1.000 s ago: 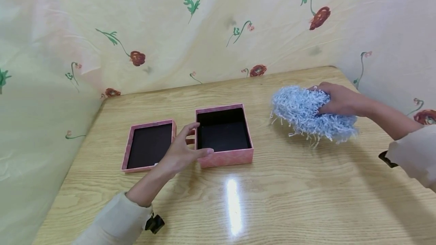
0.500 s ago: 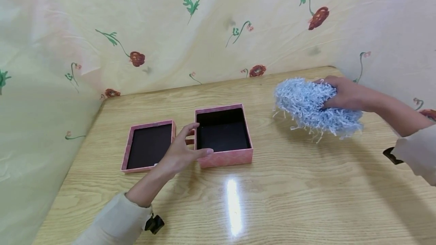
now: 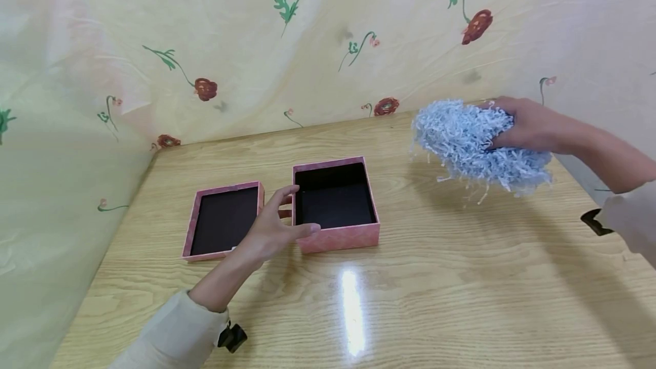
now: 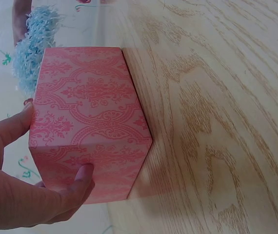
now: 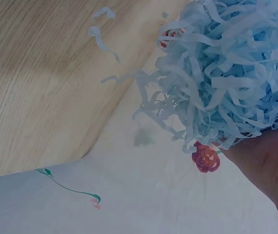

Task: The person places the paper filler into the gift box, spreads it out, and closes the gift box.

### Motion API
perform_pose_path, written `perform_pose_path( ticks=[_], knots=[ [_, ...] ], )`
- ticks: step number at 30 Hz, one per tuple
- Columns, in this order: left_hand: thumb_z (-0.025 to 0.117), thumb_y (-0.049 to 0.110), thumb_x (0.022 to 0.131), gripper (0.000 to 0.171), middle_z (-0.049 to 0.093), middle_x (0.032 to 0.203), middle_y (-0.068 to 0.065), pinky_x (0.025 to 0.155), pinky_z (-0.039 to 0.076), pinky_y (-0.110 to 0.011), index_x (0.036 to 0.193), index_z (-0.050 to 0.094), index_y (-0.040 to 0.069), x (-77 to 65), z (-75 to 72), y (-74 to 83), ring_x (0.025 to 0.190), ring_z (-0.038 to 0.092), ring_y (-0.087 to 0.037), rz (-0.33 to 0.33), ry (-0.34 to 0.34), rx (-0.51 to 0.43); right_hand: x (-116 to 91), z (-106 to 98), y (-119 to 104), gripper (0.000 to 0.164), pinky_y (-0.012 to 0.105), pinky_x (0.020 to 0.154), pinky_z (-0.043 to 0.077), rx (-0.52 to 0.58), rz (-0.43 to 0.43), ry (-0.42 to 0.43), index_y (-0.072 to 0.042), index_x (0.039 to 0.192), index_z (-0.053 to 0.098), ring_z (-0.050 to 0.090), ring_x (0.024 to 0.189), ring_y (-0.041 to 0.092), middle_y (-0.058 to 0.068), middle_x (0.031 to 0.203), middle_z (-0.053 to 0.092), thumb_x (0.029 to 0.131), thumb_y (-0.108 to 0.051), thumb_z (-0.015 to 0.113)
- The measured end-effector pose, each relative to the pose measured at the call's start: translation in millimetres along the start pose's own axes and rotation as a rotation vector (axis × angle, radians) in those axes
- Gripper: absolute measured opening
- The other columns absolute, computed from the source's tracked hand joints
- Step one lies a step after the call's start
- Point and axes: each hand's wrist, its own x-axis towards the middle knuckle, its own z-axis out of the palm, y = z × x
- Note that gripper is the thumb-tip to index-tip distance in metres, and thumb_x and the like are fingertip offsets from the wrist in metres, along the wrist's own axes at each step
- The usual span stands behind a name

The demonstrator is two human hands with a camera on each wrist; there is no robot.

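Observation:
A large clump of light-blue shredded paper hangs above the right part of the table. My right hand grips it from above; most of the fingers are buried in the strands. In the right wrist view the curly paper strips fill the upper right, and a few dangle loose. The pink patterned box sits at the table's middle with its black inside showing and nothing in it. My left hand holds its near left corner, thumb on the front rim, fingers along the left side.
A shallow pink lid with a black inside lies left of the box, under the line of the left forearm. Floral-print cloth rises behind the wooden table and at both sides.
My right hand has lifted the shredded paper higher, moving it up and slightly right, away from the tabletop. My left hand and the box have stayed still.

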Motion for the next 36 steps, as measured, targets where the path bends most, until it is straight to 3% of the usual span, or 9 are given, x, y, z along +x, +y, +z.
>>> perform_pose_path(
  ticks=[6,12,36],
  knots=[
    [0.084,0.025,0.075,0.087,0.033,0.149,-0.012,0.092,0.048,-0.045,0.146,0.034,0.027,0.7,-0.1,-0.3,0.127,0.041,-0.031,0.002,0.0,0.002,-1,-3,-2,0.073,0.067,0.097,0.031,-0.001,-0.01,0.007,0.0,0.144,0.034,0.036,0.122,0.048,0.029,0.14,0.036,0.083,-0.009,0.072],
    [0.084,0.025,0.075,0.086,0.033,0.148,-0.011,0.092,0.048,-0.045,0.146,0.034,0.027,0.7,-0.5,0.0,0.127,0.042,-0.031,-0.002,0.003,0.007,0,-6,-5,0.074,0.068,0.097,0.031,0.007,-0.013,0.002,0.0,0.145,0.033,0.032,0.127,0.05,0.029,0.143,0.034,0.084,-0.009,0.072],
    [0.084,0.023,0.076,0.086,0.033,0.148,-0.012,0.094,0.047,-0.045,0.146,0.035,0.026,1.4,-0.9,-0.3,0.127,0.042,-0.031,0.009,-0.002,-0.004,2,-11,-9,0.073,0.066,0.096,0.034,0.009,0.012,-0.017,-0.003,0.147,0.03,0.042,0.118,0.045,0.03,0.138,0.039,0.086,-0.01,0.069]
  ],
)
